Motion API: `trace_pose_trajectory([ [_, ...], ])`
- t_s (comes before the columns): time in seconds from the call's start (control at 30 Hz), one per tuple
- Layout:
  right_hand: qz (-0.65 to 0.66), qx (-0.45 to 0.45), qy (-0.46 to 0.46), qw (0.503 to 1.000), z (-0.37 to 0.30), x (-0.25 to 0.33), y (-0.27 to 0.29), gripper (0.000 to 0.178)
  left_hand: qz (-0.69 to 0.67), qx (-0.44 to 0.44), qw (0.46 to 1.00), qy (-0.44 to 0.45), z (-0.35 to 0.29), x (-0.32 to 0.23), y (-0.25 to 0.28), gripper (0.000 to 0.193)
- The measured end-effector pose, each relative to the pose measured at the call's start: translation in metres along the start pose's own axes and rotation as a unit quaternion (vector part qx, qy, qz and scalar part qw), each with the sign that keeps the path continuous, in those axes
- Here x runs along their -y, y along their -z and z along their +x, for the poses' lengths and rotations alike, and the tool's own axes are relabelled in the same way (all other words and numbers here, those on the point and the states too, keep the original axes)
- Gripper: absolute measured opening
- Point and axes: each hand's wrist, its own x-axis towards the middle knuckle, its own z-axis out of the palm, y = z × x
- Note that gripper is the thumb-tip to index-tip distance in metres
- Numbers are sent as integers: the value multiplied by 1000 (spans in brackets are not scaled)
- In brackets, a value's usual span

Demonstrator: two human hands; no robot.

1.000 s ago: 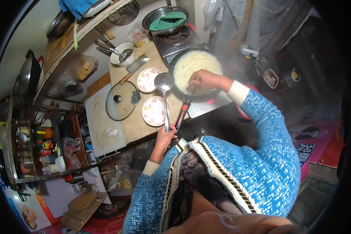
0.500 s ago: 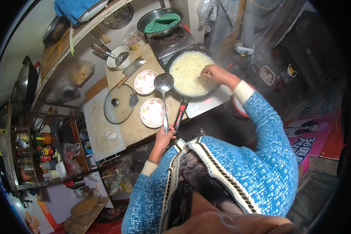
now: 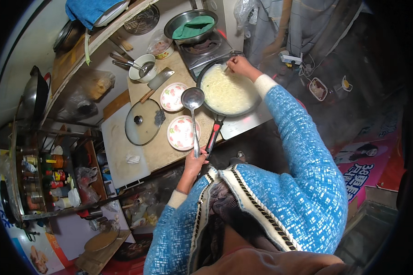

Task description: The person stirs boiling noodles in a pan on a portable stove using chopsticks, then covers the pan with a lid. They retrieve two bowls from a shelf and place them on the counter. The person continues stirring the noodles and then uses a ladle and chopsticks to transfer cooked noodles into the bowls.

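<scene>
My left hand (image 3: 196,161) is wrapped round the handle of a steel ladle (image 3: 192,98), whose bowl is raised near the pan's left edge. The pan's black and red handle (image 3: 213,137) runs close beside that hand; whether my fingers also touch it I cannot tell. A dark frying pan (image 3: 257,108) holds a pale, creamy food (image 3: 228,89) with steam over it. Above the pan's far part is my right hand (image 3: 241,67), fingers pinched downward. What they hold, if anything, is too small to make out.
Left of the pan are two flowered plates (image 3: 183,133), a cleaver (image 3: 160,79), a glass lid (image 3: 143,128) and a white bowl with utensils (image 3: 136,72). Behind stands a gas stove (image 3: 206,51) bearing a steel basin (image 3: 176,34) with a green cloth. A white cutting board (image 3: 117,153) lies at the counter's left.
My right hand has moved away from me and to the left, from the pan's right side to its far edge. My left hand and the ladle have stayed nearly still.
</scene>
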Motion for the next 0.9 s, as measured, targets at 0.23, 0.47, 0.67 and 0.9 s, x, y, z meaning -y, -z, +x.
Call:
trace_pose_trajectory([
  [0.23, 58, 11, 55, 997, -11, -8, 63, 30, 5, 10, 1000, 9, 2, 3, 3, 8],
  [0.47, -60, -23, 45, 997, -45, -36, 38, 31, -8, -1, 1000, 13, 2, -1, 1, 8],
  [0.67, 92, -99, -2, 991, -71, -36, 80, 33, 1, 8, 1000, 16, 4, -1, 4, 9],
  [0.9, 22, -55, 53, 997, -101, -25, 48, 35, 0, 10, 1000, 22, 3, -4, 3, 8],
])
